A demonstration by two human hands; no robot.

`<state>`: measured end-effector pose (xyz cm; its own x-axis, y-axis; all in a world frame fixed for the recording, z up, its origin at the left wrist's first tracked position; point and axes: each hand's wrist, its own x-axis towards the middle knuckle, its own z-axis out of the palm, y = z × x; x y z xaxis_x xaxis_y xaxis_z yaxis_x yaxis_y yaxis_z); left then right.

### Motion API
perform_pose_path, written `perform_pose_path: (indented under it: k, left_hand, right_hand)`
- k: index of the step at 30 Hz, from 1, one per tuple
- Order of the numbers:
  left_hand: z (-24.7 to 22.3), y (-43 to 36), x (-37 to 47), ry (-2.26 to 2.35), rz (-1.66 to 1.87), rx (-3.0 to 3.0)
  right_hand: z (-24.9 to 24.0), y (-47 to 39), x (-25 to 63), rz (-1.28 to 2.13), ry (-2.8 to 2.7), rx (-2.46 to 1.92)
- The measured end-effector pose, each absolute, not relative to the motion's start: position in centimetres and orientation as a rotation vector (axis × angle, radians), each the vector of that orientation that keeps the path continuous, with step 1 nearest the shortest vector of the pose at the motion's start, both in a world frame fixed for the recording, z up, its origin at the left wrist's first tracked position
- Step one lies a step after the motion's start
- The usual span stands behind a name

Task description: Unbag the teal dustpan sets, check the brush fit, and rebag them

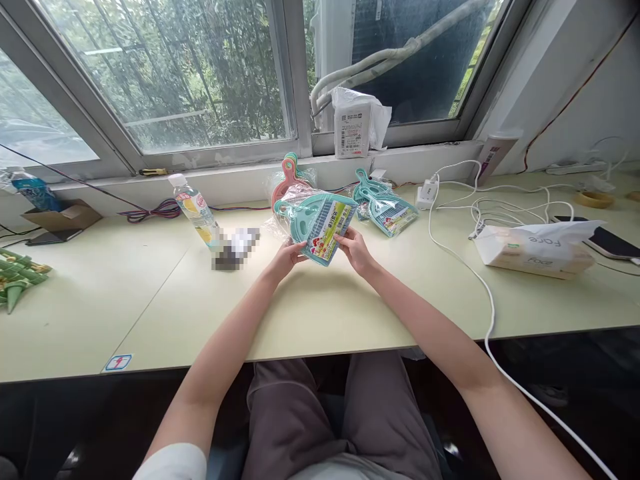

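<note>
A teal mini dustpan and brush set (316, 223) in clear plastic, with a yellow-green label, is held up above the table in both hands. My left hand (287, 259) grips its lower left edge. On the right side, near the label, my right hand (356, 250) pinches the package. Behind it a stack of pink and green dustpans (289, 177) in plastic leans by the window ledge. More teal packaged sets (385, 205) lie on the table to the right.
On the pale table (200, 313) stand a drink bottle (196, 212) at left and a tissue pack (535, 250) at right. A white cable (487, 300) runs over the right edge. A small box (353, 132) sits on the ledge.
</note>
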<state>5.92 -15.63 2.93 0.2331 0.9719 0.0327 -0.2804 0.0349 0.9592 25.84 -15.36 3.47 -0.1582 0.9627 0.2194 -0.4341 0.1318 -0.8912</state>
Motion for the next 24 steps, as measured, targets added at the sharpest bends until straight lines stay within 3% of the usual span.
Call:
perform_pose_path:
  k: [24]
  left_hand:
    - [2.8, -16.4, 7.2, 0.88, 1.239, 1.23]
  right_hand:
    - [2.6, -15.0, 25.2, 1.084, -1.186, -0.82]
